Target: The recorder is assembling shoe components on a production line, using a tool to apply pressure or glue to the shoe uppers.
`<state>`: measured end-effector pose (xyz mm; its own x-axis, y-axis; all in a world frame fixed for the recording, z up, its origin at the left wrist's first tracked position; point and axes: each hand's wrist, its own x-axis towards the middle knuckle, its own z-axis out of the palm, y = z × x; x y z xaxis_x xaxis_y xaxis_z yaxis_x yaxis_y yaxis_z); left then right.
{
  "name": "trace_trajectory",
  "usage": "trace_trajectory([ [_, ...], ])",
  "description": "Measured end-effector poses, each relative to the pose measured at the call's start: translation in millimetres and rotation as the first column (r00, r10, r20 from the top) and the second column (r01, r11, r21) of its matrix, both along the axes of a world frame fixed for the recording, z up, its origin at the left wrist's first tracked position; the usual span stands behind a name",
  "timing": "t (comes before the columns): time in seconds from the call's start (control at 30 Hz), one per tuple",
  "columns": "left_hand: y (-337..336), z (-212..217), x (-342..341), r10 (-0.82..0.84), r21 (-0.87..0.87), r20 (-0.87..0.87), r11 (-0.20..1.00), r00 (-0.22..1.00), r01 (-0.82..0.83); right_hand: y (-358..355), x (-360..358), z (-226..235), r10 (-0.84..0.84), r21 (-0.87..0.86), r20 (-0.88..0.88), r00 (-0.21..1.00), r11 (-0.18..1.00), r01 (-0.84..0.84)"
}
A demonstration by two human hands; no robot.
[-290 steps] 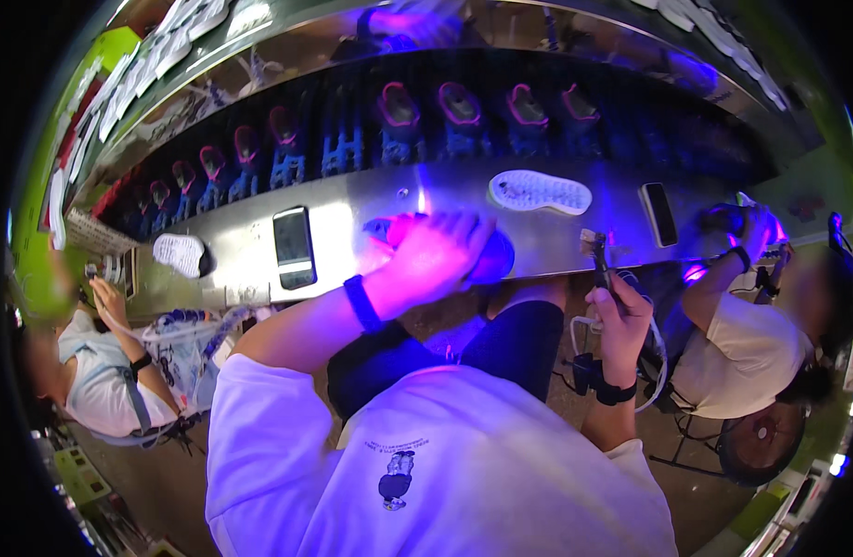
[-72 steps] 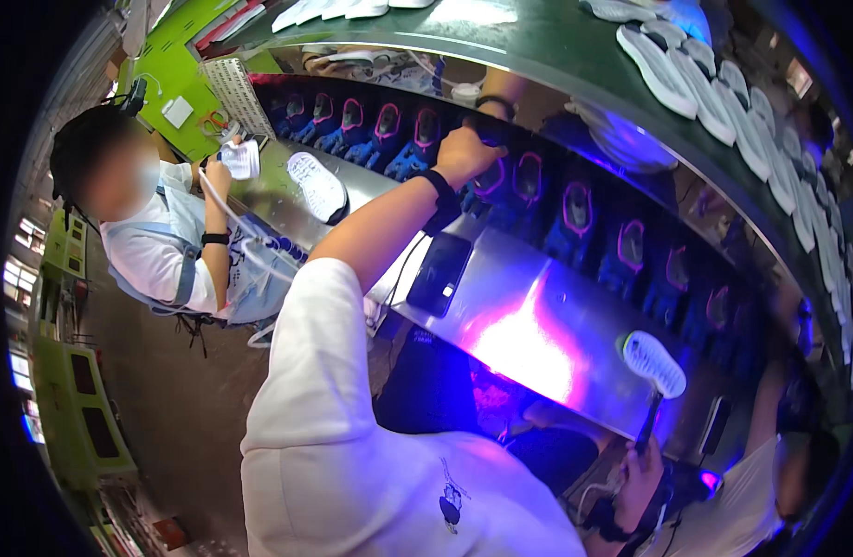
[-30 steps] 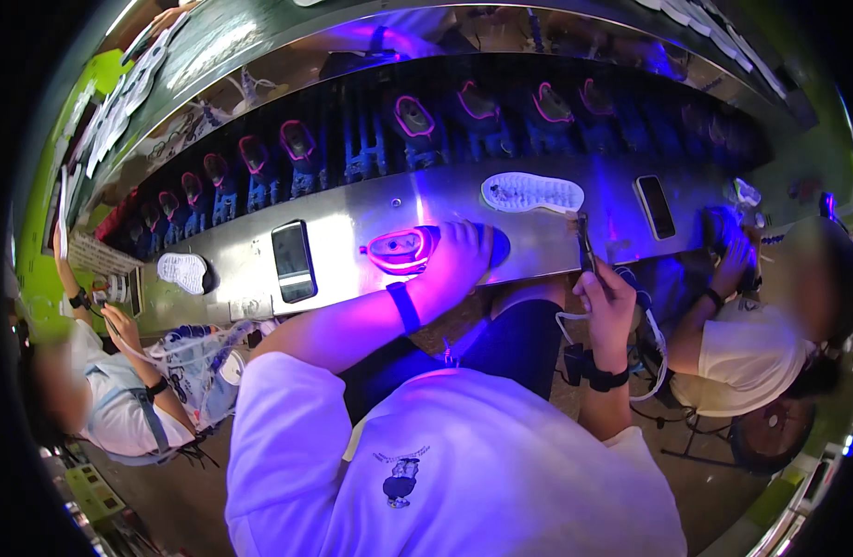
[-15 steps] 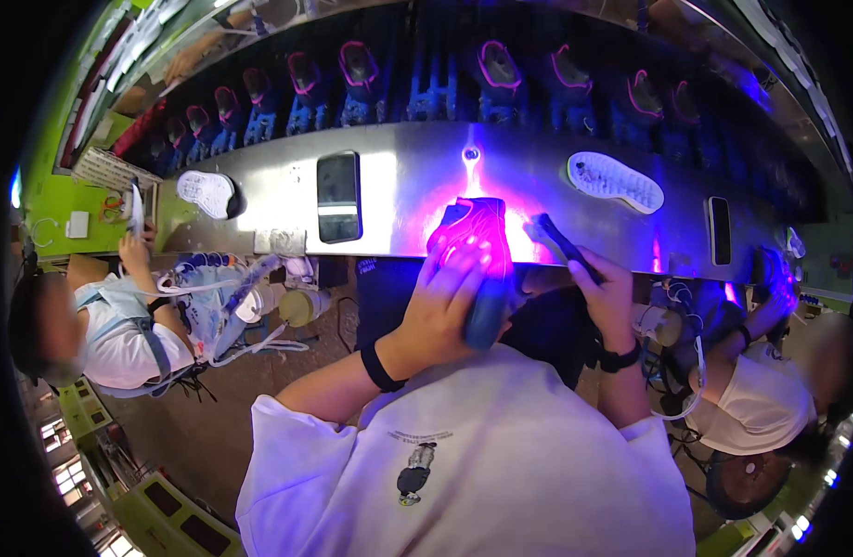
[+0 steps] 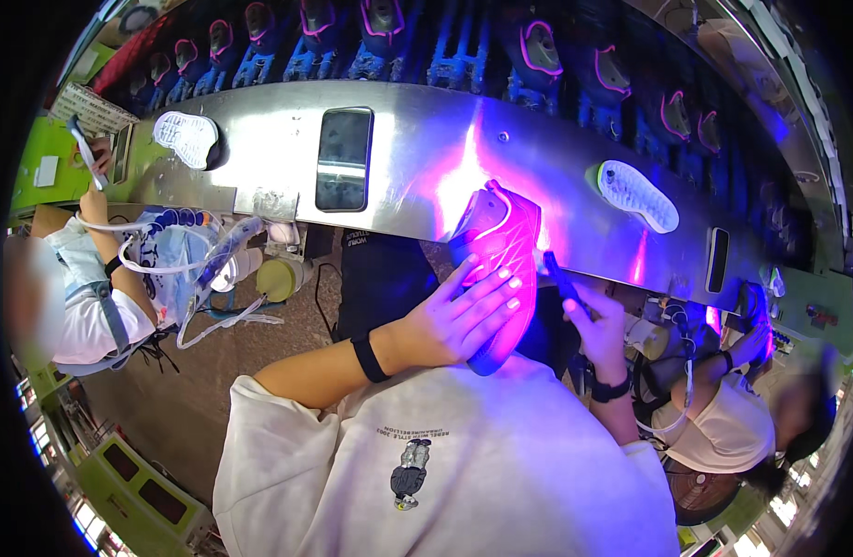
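A shoe (image 5: pixel 506 237), glowing pink and red under purple light, hangs at the near edge of the metal bench, its open collar toward the bench and its dark toe end toward my body. My left hand (image 5: pixel 468 311) holds it, fingers laid across its side; the thumb is hidden. My right hand (image 5: pixel 598 320) grips a dark-handled brush (image 5: pixel 562 278). The brush's head is close beside the shoe's right edge; whether they touch I cannot tell.
On the metal bench (image 5: pixel 250 176) lie a phone (image 5: pixel 344 158), a white shoe sole (image 5: pixel 187 137), another white sole (image 5: pixel 638 195) and a second phone (image 5: pixel 717 260). Behind it, shoes (image 5: pixel 541 51) stand on a blue rack. Co-workers sit at left (image 5: pixel 102 297) and right (image 5: pixel 728 408).
The shoe has turned so that more of its side faces up, and my left hand has shifted with it. The brush has come lower and nearer the shoe's edge. The whole view has tilted.
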<state>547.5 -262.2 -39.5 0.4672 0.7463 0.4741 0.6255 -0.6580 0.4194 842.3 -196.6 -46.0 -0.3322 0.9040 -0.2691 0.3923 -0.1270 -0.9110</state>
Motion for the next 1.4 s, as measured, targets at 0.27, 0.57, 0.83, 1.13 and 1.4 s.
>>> trace_trajectory([
  [0.27, -0.2, -3.9, -0.4, -0.011, 0.014, 0.002, 1.0, 1.0, 0.011, 28.3, -15.2, 9.6, -0.046, -0.055, 0.061, 0.997, 0.997, 0.049],
  [0.57, 9.0, 21.9, 8.0, -0.002, 0.022, -0.13, 1.0, 0.991, 0.005, -11.8, 12.3, 38.5, -0.011, -0.276, -0.062, 0.998, 0.961, -0.007],
  [0.83, 20.5, 51.8, 43.9, 0.086, -0.102, -0.158, 0.989, 0.984, -0.103, -27.0, 29.4, 46.2, -0.075, -0.205, -0.151, 0.986, 0.978, 0.043],
  [1.13, 45.1, 74.8, 87.8, 0.234, -0.015, -0.145, 0.971, 0.961, -0.239, -50.5, 53.4, 50.8, -0.184, -0.265, -0.306, 0.934, 0.959, 0.102],
  [1.4, 79.8, 71.4, 117.0, 0.307, 0.031, -0.122, 0.952, 0.944, -0.306, -74.5, 52.0, 57.5, -0.354, -0.177, -0.243, 0.903, 0.932, 0.317],
])
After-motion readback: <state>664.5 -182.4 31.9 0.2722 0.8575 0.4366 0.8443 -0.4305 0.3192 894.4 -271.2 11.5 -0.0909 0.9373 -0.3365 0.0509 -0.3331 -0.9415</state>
